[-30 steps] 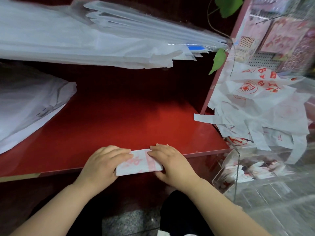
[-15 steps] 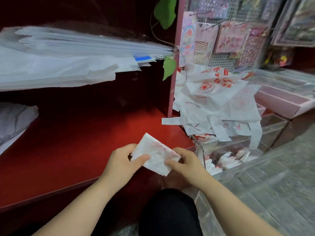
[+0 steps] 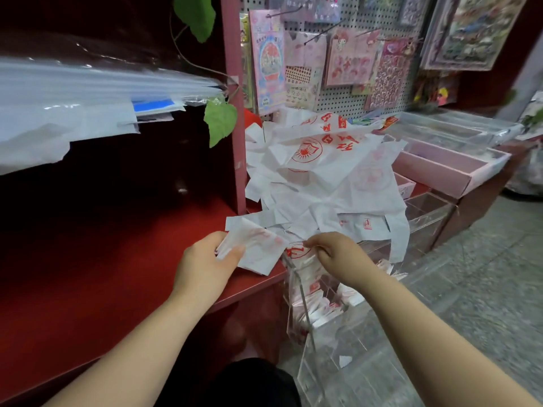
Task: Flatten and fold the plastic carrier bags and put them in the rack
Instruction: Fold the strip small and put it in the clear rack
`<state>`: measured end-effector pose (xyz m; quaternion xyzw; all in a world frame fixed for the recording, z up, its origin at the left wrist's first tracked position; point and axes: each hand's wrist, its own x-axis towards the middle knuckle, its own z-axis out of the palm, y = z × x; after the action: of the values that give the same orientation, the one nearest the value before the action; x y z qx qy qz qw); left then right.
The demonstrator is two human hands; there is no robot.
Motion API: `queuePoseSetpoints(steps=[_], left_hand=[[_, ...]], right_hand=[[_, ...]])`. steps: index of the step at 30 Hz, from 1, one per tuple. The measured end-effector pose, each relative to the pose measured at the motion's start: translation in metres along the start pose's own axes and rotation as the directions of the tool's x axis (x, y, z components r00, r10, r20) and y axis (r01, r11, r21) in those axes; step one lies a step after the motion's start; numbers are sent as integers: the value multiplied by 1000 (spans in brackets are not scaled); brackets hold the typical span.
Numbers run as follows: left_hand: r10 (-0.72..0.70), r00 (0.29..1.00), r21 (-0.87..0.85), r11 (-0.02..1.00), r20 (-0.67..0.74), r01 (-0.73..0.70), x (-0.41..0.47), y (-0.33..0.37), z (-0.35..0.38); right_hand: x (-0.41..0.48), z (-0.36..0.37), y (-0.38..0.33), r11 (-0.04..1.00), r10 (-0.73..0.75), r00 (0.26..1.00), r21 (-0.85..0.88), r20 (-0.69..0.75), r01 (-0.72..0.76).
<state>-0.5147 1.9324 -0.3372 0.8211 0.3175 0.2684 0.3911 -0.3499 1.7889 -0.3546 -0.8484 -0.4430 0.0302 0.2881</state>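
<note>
Two hands work here: our left hand (image 3: 205, 261) pinches one folded bag (image 3: 258, 248) over the red shelf (image 3: 117, 274), and our right hand (image 3: 338, 254) pinches one loose bag (image 3: 299, 251) above the clear rack (image 3: 323, 333).

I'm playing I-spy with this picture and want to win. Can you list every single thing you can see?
folded carrier bag: one, white with red print, in the left hand over the shelf edge
loose carrier bags: a heap, white and red, above the clear rack
clear rack: one, see-through, folded bags inside
red shelf: one, left
plastic sheets: a stack, clear and white, upper left
leaves: two, green
sticker packs: several, pink, on pegboard
pink tray: one, right
left hand: one, gripping
right hand: one, at the heap
</note>
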Motion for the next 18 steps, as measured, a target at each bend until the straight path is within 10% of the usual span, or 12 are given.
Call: queuePoseSetpoints(steps=[18], left_hand=[[29, 998, -18, 999, -47, -29, 13, -13, 3]], right_hand=[[13, 11, 6, 972, -115, 991, -201, 68, 126]])
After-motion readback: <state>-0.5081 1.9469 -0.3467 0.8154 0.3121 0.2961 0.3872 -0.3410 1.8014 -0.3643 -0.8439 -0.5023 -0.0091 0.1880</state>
